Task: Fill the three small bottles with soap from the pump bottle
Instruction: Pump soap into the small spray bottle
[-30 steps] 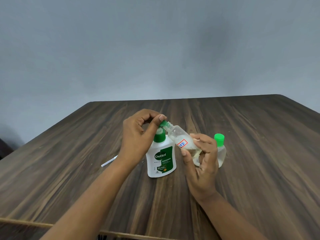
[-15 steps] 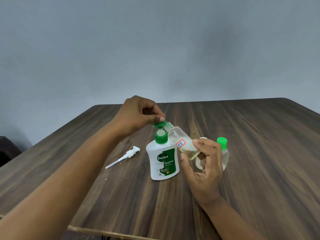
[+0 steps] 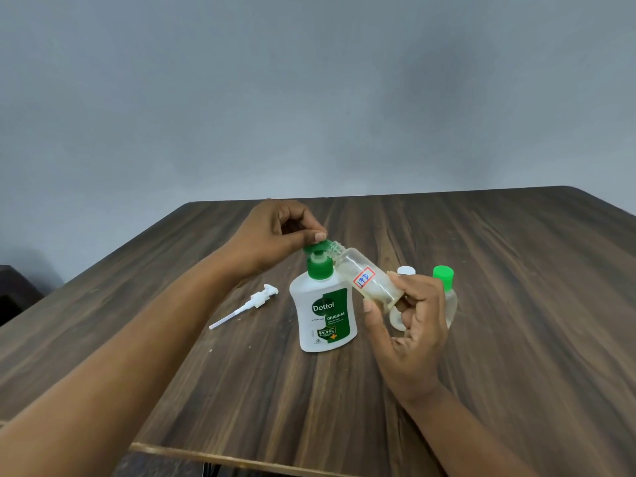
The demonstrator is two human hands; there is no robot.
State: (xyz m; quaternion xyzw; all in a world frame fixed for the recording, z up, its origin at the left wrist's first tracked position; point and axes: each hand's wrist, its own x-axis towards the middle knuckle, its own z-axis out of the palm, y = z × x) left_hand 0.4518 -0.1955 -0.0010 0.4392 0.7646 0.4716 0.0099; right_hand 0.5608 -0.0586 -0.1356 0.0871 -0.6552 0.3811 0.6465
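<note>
One small bottle (image 3: 368,280) now uncapped: L hand (image 3: 275,235) pinches green cap (image 3: 315,247), just freed; R hand (image 3: 409,325) grips it at pump bottle's (image 3: 323,315) 1 o'clock, neck tilted toward 10; ready for filling.

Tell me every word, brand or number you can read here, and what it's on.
"Dettol": green label of the Dettol soap bottle.
"ORIGINAL": same label, below the brand.
"99.99%": same label, lower down.
"17D", handwritten, reading uncertain: red-edged sticker on the small clear bottle in the right hand.
Remaining fine print on the label: too small to read.
</note>
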